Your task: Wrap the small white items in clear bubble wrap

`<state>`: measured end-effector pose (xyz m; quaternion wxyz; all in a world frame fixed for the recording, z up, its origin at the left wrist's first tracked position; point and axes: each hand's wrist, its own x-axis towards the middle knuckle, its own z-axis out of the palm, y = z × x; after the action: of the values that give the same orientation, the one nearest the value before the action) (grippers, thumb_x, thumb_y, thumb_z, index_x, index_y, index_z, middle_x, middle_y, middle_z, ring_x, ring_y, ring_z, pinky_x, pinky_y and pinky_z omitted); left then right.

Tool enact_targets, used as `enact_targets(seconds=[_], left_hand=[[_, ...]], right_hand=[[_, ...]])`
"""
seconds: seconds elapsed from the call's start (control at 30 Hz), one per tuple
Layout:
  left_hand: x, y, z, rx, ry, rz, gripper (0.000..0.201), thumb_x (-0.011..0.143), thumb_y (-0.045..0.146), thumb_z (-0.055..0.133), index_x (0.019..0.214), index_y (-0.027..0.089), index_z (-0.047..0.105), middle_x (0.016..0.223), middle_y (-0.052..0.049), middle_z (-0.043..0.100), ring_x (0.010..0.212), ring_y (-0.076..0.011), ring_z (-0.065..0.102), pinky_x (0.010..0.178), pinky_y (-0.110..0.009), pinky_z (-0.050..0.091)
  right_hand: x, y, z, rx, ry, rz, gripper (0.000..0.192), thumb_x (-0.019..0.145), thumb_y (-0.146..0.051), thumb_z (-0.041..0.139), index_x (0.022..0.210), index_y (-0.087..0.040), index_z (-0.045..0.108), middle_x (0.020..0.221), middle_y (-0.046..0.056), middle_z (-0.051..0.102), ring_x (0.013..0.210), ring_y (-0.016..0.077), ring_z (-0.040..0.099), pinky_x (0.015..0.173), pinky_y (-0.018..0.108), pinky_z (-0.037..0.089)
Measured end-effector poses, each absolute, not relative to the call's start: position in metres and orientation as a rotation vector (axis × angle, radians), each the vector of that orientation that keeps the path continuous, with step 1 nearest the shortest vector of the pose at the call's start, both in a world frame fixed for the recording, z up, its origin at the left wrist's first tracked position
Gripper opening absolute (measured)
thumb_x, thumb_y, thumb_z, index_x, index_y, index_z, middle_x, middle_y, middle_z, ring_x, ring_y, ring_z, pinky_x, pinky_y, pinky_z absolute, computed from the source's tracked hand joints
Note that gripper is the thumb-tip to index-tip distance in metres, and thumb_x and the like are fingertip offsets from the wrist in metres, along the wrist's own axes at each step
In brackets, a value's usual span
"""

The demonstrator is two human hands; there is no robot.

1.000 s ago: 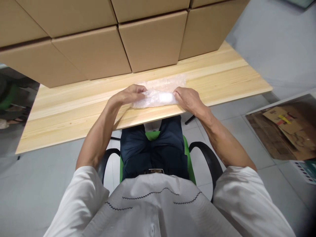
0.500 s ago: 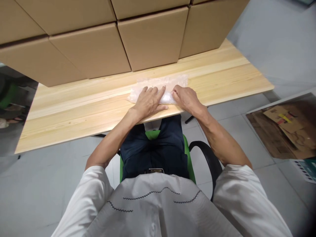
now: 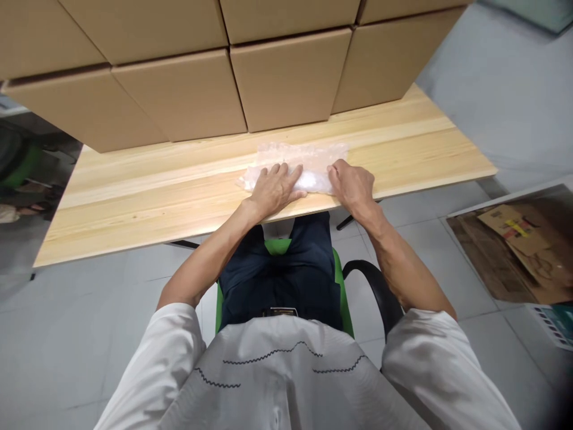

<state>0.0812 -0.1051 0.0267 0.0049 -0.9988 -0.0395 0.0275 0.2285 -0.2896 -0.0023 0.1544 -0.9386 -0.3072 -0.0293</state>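
Note:
A translucent, pinkish sheet of bubble wrap (image 3: 308, 156) lies near the front edge of the wooden table (image 3: 147, 197). Its near part is rolled or folded over into a whitish bundle; what is inside, if anything, cannot be made out. My left hand (image 3: 274, 190) rests flat on the left half of this bundle, fingers spread. At the right end, my right hand (image 3: 353, 185) is closed, thumb and curled fingers pinching the wrap. Both hands touch the wrap, with a short stretch of it showing between them.
Stacked cardboard boxes (image 3: 290, 80) stand like a wall along the table's back. Beneath me is a green chair with a black armrest (image 3: 376, 286). Flattened cardboard (image 3: 514, 251) lies in a bin on the right. A grey wall (image 3: 510, 89) rises beyond the table's right end.
My right hand has slid a little to the right along the wrap, widening the gap between my hands. My left hand stays nearly in place. The camera view has shifted slightly.

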Motion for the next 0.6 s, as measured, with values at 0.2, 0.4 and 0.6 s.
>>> enact_targets(seconds=[0.2,0.4,0.6], left_hand=[[0.082,-0.103,0.027,-3.110,-0.142,0.098,0.083,0.119,0.065,0.058,0.188,0.022,0.040,0.169,-0.028,0.061,0.153,-0.0478,0.060,0.120,-0.057,0.052],[0.081,-0.104,0.032,-3.087,-0.158,0.108,0.084,0.118,0.068,0.058,0.188,0.026,0.040,0.164,-0.029,0.063,0.147,-0.0497,0.063,0.117,-0.059,0.053],[0.077,-0.103,0.034,-3.064,-0.160,0.102,0.088,0.118,0.070,0.058,0.188,0.021,0.037,0.164,-0.030,0.064,0.149,-0.0502,0.062,0.118,-0.058,0.053]], right_hand=[[0.239,-0.320,-0.015,-2.574,-0.820,-0.212,0.038,0.116,-0.040,0.053,0.119,-0.019,0.084,0.097,0.020,0.085,0.095,0.0372,0.078,0.086,0.046,0.053],[0.214,-0.331,-0.003,-2.299,-1.211,-0.500,0.044,0.120,-0.037,0.046,0.146,-0.021,0.078,0.150,0.023,0.079,0.138,0.0408,0.070,0.117,0.055,0.054],[0.196,-0.304,-0.005,-2.287,-1.609,-0.256,0.045,0.114,-0.023,0.056,0.155,-0.016,0.072,0.151,0.021,0.079,0.135,0.0410,0.069,0.113,0.054,0.058]])
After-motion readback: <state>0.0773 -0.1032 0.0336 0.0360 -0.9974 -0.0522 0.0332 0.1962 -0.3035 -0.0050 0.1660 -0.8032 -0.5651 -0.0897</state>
